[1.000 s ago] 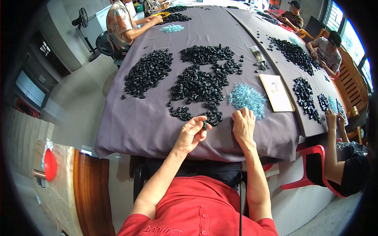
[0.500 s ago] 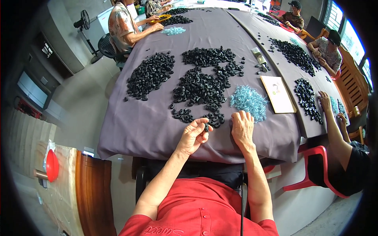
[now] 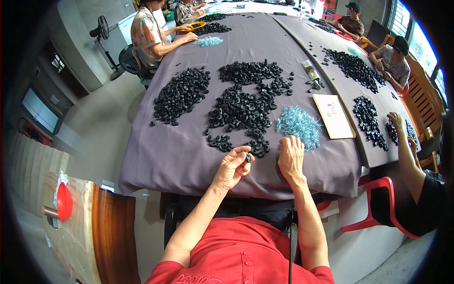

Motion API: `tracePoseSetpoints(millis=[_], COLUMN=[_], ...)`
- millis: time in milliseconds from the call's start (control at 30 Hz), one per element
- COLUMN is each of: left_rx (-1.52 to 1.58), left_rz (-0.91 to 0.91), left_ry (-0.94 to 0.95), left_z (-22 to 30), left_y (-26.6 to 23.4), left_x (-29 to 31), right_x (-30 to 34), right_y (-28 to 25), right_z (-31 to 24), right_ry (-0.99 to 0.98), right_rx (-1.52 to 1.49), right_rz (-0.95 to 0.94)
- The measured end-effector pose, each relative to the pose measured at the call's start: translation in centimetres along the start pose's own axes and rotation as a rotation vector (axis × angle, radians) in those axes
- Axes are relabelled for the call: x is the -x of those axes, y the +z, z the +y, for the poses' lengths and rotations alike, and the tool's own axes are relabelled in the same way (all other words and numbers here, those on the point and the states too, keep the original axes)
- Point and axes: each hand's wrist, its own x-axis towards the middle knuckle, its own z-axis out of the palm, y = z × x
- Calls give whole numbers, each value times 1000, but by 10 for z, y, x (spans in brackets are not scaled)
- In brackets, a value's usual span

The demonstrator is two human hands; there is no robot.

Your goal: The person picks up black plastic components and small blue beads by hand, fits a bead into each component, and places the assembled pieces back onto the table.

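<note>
My left hand [image 3: 231,169] is closed, pinching a small black plastic part [image 3: 248,157] between thumb and fingertips just above the cloth. Beyond it lies a large heap of the same black parts [image 3: 240,110], trailing down close to my fingers. My right hand [image 3: 291,158] rests back-up at the near edge of a pile of small clear light-blue pieces [image 3: 299,127]. Its fingers are curled downward and pressed together. Whatever may be under those fingertips is hidden.
A grey-purple cloth [image 3: 151,161] covers the long table. Another black heap [image 3: 182,94] lies to the left. A tube [image 3: 310,71] and a pale board [image 3: 333,116] lie right of the blue pile. Co-workers sit along both sides; one's hand [image 3: 396,121] reaches over black parts at right.
My left hand still pinches the black part, barely shifted. My right hand stays at the blue pile's edge. At the right, a co-worker's hand has drawn back from the black parts.
</note>
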Motion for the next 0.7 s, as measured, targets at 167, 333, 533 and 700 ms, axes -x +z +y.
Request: tracePoseSetpoints(millis=[167,333,533,700], left_rx=[-3,-4,7,30], left_rz=[-5,-11,8,16], left_ry=[24,20,18,33], left_z=[-1,0,-1,2], left_y=[-1,0,-1,5], left_x=[1,1,1,1], right_x=[-2,1,1,1], right_y=[-1,-1,0,-2], right_z=[-2,2,2,-2], right_ry=[-18,-7,12,36], right_rx=[-44,25,-9,-112], right_rz=[42,-6,23,64])
